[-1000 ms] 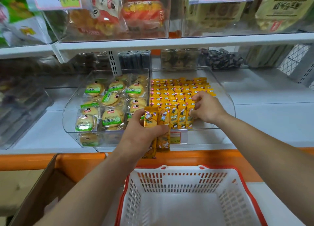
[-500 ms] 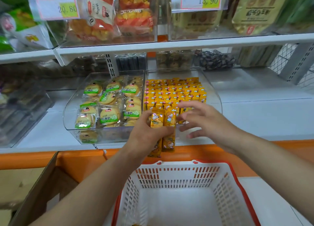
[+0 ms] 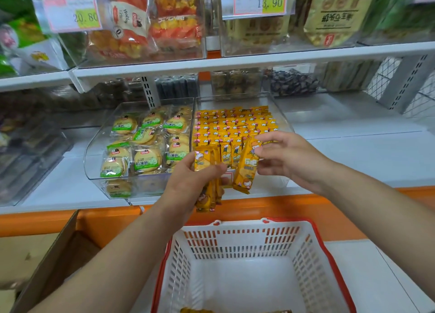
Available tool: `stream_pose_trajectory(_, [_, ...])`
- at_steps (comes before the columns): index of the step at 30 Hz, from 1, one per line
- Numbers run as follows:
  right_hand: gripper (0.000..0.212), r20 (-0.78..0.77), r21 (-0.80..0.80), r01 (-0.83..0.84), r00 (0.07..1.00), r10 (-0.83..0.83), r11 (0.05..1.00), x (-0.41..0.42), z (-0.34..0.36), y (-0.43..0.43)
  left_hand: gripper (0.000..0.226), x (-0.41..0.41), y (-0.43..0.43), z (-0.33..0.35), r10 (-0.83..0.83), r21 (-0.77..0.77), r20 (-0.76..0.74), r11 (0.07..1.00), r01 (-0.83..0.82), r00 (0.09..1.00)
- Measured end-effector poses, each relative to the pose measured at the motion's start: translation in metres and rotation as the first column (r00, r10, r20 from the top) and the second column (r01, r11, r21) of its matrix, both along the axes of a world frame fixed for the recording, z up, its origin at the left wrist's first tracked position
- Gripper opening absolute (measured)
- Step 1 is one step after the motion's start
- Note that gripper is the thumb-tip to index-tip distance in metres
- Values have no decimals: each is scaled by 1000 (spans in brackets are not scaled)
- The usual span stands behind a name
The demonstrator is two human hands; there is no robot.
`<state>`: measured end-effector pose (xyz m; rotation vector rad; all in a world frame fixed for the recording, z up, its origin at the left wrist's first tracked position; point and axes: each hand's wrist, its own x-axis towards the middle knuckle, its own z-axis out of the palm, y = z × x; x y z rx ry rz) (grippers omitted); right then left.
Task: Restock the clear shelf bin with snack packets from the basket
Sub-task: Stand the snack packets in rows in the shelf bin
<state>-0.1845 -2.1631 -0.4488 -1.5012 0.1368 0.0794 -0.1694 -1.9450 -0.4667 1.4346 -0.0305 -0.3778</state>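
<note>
Now one orange snack packet [image 3: 246, 169] hung tilted at the front edge of the clear bin [image 3: 283, 121]. It was pinched near its top by the right grip [image 3: 289, 159], which half a second earlier had reached in empty, fingers spread. The left grip [image 3: 190, 182] stayed curled round the remaining packets [image 3: 204, 198], above the basket [image 3: 235, 244]. Packet rows in the bin were unchanged.

Lower shelf [image 3: 353, 152]: white, flat, w/ orange front strip [image 3: 282, 204].
Centre: clear shelf bin [image 3: 283, 121] on it, rows of yellow snack packets [image 3: 235, 124] inside.
Left, side by side w/ it: 2nd clear bin [image 3: 94, 152], round biscuits [image 3: 147, 156] in green-label wraps.
Far left: 3rd clear bin [image 3: 35, 159], contents blurred.
Upper shelf [image 3: 235, 61]: white, carries clear bins [image 3: 141, 30] w/ price tags [image 3: 73, 13] 20.80 & 13.90.
</note>
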Motion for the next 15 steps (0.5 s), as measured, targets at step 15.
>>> stream_pose_trajectory(15, [28, 279, -842, 290, 956, -93, 455, 70, -14, -17, 38, 17, 12, -4, -22, 57, 63, 998, 19, 998])
